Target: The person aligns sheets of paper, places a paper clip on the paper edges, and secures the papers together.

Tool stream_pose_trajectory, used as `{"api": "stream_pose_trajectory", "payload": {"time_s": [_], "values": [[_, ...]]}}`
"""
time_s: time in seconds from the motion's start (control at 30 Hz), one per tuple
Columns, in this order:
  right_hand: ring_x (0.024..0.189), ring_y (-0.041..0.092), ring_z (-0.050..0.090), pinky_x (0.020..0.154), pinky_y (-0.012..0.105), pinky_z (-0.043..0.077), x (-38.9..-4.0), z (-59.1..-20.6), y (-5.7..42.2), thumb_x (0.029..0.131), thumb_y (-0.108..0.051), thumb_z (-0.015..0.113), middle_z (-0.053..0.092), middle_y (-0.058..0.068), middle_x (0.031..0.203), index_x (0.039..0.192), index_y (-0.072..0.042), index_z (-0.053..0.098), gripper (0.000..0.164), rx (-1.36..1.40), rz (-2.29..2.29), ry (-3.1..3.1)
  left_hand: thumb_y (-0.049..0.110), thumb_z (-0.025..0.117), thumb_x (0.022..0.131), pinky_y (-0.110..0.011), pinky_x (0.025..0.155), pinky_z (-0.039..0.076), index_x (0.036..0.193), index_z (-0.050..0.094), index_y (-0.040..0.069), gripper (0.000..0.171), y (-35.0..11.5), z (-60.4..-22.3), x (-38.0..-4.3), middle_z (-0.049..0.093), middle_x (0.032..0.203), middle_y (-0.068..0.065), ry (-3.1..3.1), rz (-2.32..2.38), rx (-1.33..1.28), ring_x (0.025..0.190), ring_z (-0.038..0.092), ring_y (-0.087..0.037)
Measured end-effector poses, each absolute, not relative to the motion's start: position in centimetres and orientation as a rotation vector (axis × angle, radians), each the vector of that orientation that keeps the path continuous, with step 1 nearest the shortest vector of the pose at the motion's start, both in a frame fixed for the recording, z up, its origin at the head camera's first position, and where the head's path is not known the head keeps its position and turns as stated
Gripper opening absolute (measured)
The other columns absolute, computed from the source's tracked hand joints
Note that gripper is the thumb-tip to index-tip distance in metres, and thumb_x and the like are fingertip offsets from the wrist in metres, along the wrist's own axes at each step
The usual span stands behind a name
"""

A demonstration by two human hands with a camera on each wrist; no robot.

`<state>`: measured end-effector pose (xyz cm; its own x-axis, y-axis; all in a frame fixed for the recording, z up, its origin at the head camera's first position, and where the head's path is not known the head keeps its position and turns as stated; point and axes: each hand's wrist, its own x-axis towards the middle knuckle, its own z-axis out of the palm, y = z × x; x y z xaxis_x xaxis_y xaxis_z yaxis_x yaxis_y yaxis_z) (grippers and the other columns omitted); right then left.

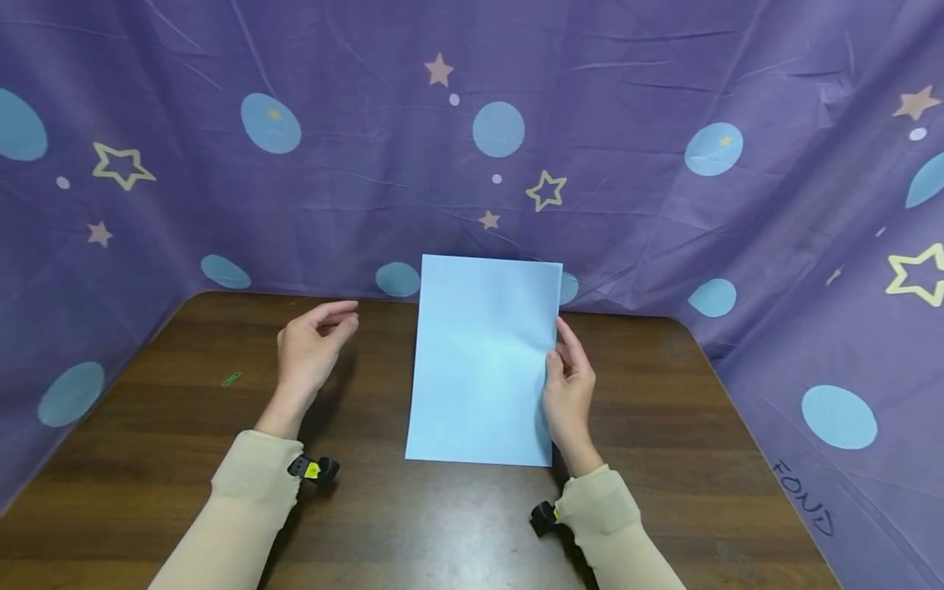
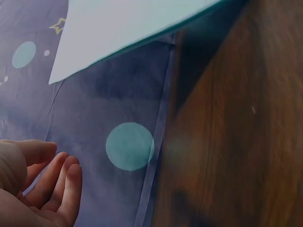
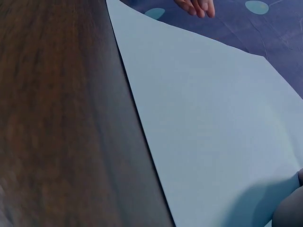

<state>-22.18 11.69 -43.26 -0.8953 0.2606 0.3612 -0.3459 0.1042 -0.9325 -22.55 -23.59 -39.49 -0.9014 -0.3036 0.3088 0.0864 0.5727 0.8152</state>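
A light blue sheet of paper stands tilted up over the table, its top edge overlapping the curtain in the head view. My right hand pinches its right edge between thumb and fingers; in the right wrist view the sheet fills most of the picture and only a bit of that hand shows at the lower right corner. To the left of the sheet, and apart from it, my left hand hovers with loosely bent fingers. Nothing shows between the thumb and fingers of the left hand in the left wrist view.
On the left part of the brown wooden table lies a small green paper clip. A purple curtain with stars and blue dots hangs behind the table and along both sides.
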Motion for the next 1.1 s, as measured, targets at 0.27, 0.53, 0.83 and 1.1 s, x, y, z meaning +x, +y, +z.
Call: {"api": "stream_pose_trajectory", "payload": {"time_s": [0.27, 0.53, 0.83, 1.1], "values": [[0.088, 0.023, 0.049, 0.071, 0.015, 0.042, -21.2, -42.0, 11.6, 0.105, 0.014, 0.05, 0.063, 0.027, 0.125, 0.153, -0.01, 0.058, 0.055, 0.073, 1.859, -1.946, 0.029, 0.074, 0.1, -0.028, 0.087, 0.046, 0.122, 0.081, 0.02, 0.025, -25.5, -39.0, -22.1, 0.082, 0.108, -0.002, -2.456, -1.083, 0.049, 0.089, 0.065, 0.002], [0.089, 0.023, 0.049, 0.073, 0.015, 0.042, -21.3, -41.9, 11.6, 0.104, 0.014, 0.05, 0.063, 0.028, 0.125, 0.152, -0.01, 0.059, 0.055, 0.083, 1.85, -1.938, 0.023, 0.077, 0.099, -0.033, 0.082, 0.047, 0.124, 0.08, 0.017, 0.026, -27.8, -38.3, -21.4, 0.08, 0.112, -0.007, -2.524, -0.895, -0.055, 0.097, 0.072, -0.027], [0.091, 0.025, 0.05, 0.074, 0.016, 0.042, -21.4, -42.0, 11.5, 0.104, 0.014, 0.051, 0.063, 0.026, 0.124, 0.152, -0.011, 0.059, 0.054, 0.081, 1.855, -1.946, 0.02, 0.078, 0.097, -0.063, 0.094, 0.044, 0.136, 0.072, 0.01, 0.041, -31.8, -38.7, -20.7, 0.069, 0.135, -0.022, -2.594, -0.741, -0.102, 0.118, 0.063, -0.044], [0.09, 0.024, 0.05, 0.073, 0.016, 0.042, -21.4, -42.0, 11.5, 0.104, 0.013, 0.051, 0.064, 0.026, 0.12, 0.152, -0.011, 0.059, 0.054, 0.069, 1.848, -1.955, 0.025, 0.079, 0.097, -0.076, 0.102, 0.033, 0.149, 0.061, 0.01, 0.057, -34.8, -39.4, -20.0, 0.058, 0.145, -0.03, -2.682, -0.716, -0.079, 0.131, 0.048, -0.057]]}}
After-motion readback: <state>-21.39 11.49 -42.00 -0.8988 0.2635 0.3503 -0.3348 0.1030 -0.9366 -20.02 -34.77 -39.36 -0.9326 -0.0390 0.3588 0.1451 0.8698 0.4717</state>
